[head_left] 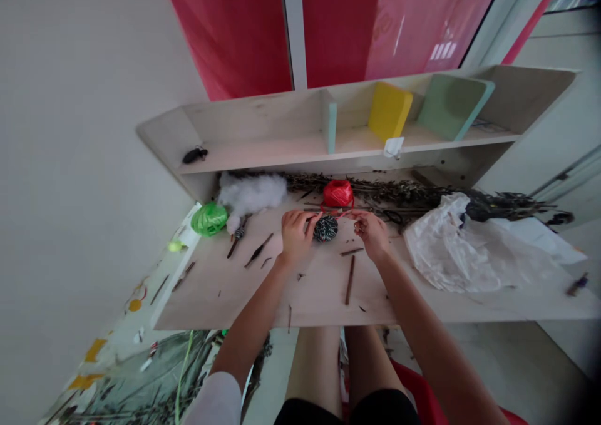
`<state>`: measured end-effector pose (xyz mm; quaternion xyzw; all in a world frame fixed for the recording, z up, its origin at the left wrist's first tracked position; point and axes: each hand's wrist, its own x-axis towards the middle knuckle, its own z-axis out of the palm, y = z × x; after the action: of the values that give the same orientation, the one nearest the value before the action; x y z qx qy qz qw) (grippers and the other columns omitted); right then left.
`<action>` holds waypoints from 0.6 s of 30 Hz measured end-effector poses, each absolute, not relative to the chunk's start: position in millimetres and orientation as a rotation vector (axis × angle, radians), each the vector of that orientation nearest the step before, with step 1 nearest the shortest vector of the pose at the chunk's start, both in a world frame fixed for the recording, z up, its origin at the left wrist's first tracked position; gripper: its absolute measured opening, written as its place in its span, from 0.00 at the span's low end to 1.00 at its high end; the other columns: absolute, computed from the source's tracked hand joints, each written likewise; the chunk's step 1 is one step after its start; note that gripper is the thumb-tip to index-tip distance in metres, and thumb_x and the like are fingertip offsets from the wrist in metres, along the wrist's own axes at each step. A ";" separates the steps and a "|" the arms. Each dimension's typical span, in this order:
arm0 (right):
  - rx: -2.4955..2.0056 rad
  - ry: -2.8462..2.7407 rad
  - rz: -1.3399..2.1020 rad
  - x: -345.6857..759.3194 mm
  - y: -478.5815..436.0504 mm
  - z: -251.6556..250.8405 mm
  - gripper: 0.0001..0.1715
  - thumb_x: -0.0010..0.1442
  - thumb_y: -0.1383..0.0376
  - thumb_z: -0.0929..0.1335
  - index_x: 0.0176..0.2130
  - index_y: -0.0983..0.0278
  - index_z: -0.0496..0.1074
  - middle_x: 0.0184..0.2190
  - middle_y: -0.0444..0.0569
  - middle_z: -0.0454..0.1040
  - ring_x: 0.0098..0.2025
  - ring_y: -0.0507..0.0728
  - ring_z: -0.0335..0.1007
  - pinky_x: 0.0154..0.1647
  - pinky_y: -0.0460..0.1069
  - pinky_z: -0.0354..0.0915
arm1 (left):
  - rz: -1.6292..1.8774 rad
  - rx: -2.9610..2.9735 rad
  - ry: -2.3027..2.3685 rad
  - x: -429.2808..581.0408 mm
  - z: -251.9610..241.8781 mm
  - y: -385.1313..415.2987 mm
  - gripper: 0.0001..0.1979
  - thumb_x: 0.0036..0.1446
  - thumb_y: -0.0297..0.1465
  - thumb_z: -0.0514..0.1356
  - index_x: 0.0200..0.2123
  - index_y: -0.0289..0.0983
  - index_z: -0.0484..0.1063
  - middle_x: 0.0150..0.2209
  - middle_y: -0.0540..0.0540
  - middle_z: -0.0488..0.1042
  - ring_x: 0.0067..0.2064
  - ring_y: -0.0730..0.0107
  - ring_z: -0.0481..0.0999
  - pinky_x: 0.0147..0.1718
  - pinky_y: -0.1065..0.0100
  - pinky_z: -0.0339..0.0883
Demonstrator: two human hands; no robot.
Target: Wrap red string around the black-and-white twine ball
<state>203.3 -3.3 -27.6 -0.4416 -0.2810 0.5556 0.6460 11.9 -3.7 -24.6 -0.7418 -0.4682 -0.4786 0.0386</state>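
The left hand point(297, 231) is curling beside the dark ball point(325, 229); whether it is pinching anything, I cannot tell. The right hand point(359, 220) is pinching the red string point(346, 213), probably for keeping it tight. The ball is lying on the counter point(211, 303) between both hands, near the red roll point(339, 193), perhaps so the string is reaching easily.

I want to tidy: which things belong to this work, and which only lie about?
Likely in use:
red plastic strand between left hand and right hand
red plastic ball
dark speckled ball

Seemingly idle:
green plastic ball
fluffy white stuffing
crumpled white plastic bag
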 end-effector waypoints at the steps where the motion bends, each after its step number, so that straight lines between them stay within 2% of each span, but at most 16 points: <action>1: -1.006 -0.635 1.253 203.3 -2.8 -27.8 0.09 0.43 0.62 0.67 0.26 0.64 0.74 0.27 0.46 0.75 0.20 0.45 0.57 0.19 0.42 0.53 | -1.462 -2.275 -1.434 11.8 -24.4 -3.7 0.09 0.61 0.36 0.54 0.35 0.40 0.73 0.32 0.48 0.75 0.38 0.67 0.70 0.43 0.62 0.60; 5: -1.037 -0.648 1.143 202.1 -1.8 -29.5 0.08 0.45 0.62 0.66 0.25 0.63 0.73 0.26 0.46 0.74 0.18 0.46 0.54 0.18 0.43 0.52 | -1.448 -2.273 -1.419 12.1 -24.3 -4.4 0.09 0.61 0.35 0.54 0.34 0.40 0.73 0.32 0.48 0.75 0.39 0.67 0.70 0.43 0.62 0.60; 8: -1.120 -0.798 0.911 202.2 -3.3 -31.5 0.09 0.47 0.63 0.65 0.27 0.63 0.74 0.25 0.45 0.74 0.19 0.48 0.56 0.20 0.45 0.54 | -1.432 -2.278 -1.406 13.0 -24.9 -5.8 0.09 0.61 0.35 0.55 0.33 0.39 0.72 0.32 0.48 0.75 0.39 0.67 0.70 0.43 0.62 0.60; 12: -1.229 -1.020 0.519 206.8 -6.4 -34.7 0.12 0.50 0.66 0.64 0.34 0.62 0.76 0.32 0.47 0.76 0.30 0.54 0.67 0.31 0.48 0.61 | -1.389 -2.339 -1.313 14.8 -23.8 -8.4 0.08 0.60 0.36 0.56 0.32 0.39 0.71 0.32 0.48 0.76 0.39 0.67 0.71 0.44 0.61 0.60; 15: -1.237 -0.998 0.409 209.9 -7.4 -36.0 0.13 0.51 0.66 0.65 0.37 0.61 0.75 0.36 0.50 0.76 0.37 0.56 0.70 0.37 0.49 0.63 | -1.326 -2.384 -1.259 16.6 -22.8 -9.4 0.08 0.60 0.36 0.56 0.32 0.40 0.71 0.32 0.48 0.76 0.39 0.67 0.71 0.45 0.60 0.60; 18: -1.208 -0.910 0.415 208.9 -7.6 -35.2 0.13 0.54 0.64 0.65 0.40 0.61 0.72 0.37 0.50 0.76 0.33 0.53 0.69 0.32 0.47 0.63 | -1.305 -2.372 -1.228 18.4 -23.1 -9.4 0.07 0.59 0.36 0.57 0.34 0.41 0.72 0.33 0.48 0.76 0.40 0.66 0.71 0.46 0.60 0.60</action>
<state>208.9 -7.6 -35.2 -0.5439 -0.4097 0.1869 0.7080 18.4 -9.4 -23.1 -0.7950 -0.4117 -0.4375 0.0843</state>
